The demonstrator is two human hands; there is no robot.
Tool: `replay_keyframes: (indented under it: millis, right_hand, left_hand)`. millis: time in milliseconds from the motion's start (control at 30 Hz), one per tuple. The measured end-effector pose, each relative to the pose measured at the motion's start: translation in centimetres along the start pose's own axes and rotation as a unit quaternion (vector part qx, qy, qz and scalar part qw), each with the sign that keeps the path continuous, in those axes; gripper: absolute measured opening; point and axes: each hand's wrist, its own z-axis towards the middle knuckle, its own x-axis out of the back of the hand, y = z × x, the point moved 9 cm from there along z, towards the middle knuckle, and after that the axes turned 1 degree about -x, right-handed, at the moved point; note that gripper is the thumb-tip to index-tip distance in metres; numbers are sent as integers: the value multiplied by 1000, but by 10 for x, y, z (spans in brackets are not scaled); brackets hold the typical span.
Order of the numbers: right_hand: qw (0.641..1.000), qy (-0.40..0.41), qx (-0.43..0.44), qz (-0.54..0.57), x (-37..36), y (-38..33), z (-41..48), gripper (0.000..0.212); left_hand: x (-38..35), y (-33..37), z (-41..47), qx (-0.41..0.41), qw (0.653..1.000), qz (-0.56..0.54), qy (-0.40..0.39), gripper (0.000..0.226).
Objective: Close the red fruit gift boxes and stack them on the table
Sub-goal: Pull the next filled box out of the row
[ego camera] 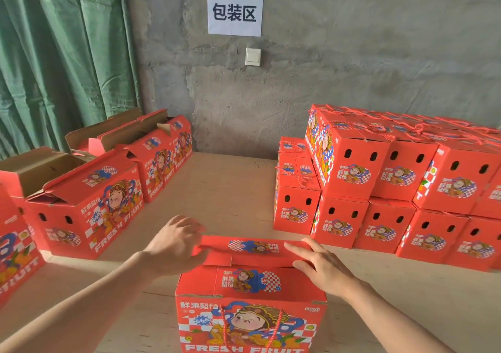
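the red fruit gift box (249, 314) is standing at the near edge of the table (230, 190), its top flap (252, 248) folding over. the left hand (173, 247) is curling round the flap's left end, gripping it. the right hand (322, 268) is pressing flat, fingers straight, on its right end. open boxes (81, 203) are sitting at the left, and closed boxes (379, 184) are standing stacked at the right.

We see the red box (250, 312) at the pale tan table's (230, 190) near edge, printed with white lettering, blue swirls and red-and-white checks. Open boxes (89, 203) along its left edge show brown insides. The curtain (62, 54) is green and the wall (352, 67) is grey.
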Motion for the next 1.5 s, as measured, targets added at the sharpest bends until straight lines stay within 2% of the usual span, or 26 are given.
replay_keyframes:
  millis: [67, 100, 133, 200, 333, 567, 733, 833, 900, 967, 1033, 1133, 1233, 1367, 1433, 1500]
  right_hand:
    - [1000, 3, 3, -3, -1, -1, -1, 43]
    - [1000, 3, 2, -3, -1, -1, -2, 43]
    - [1000, 1, 1, -1, -2, -1, -2, 43]
    - [1000, -3, 2, 3, -2, -1, -1, 42]
    - [1000, -6, -2, 7, 0, -2, -1, 42]
    - [1000, -24, 0, 15, -6, 7, 0, 37]
    - [997, -57, 9, 56, -18, 10, -6, 36]
    - [996, -94, -4, -1, -14, 8, -3, 39]
    - [997, -62, 24, -46, 3, -7, 3, 41]
    - [997, -4, 60, -38, 14, -25, 5, 42]
    - [997, -26, 61, -25, -3, -29, 3, 44]
    - [999, -27, 44, 3, -22, -19, 5, 44]
    - [998, -14, 53, 29, -18, -17, 10, 42]
    - [993, 55, 50, 96, -3, -25, 7, 35]
    - [992, 107, 23, 70, 0, -29, 2, 34]
    - [989, 145, -35, 5, -2, -37, -3, 38]
  left_hand:
    - [-35, 6, 20, 58, 988, -8, -146, 90]
    - [-53, 13, 24, 68, 973, -9, -219, 102]
    - [-68, 20, 28, 62, 961, -16, -267, 104]
    - [-83, 25, 32, 48, 950, -33, -307, 101]
    - [-91, 21, 32, 19, 961, -38, -273, 107]
    - [-94, 13, 17, 42, 960, -81, -266, 93]
    - [-104, 5, -4, 109, 952, -96, -270, 61]
    - [-103, 5, -2, 130, 947, -82, -281, 58]
    - [-95, 8, 0, 134, 950, -79, -272, 60]
    - [-84, 14, -9, 156, 956, -86, -232, 80]
    - [-81, 24, -30, 204, 952, -92, -208, 106]
    - [-81, 24, -45, 251, 946, -102, -178, 117]
    - [-74, 24, -41, 250, 950, -117, -148, 126]
    - [-68, 15, -35, 223, 955, -159, -113, 122]
    - [-70, 2, -27, 205, 959, -165, -105, 114]
    - [-73, -21, -14, 217, 965, -108, -95, 94]
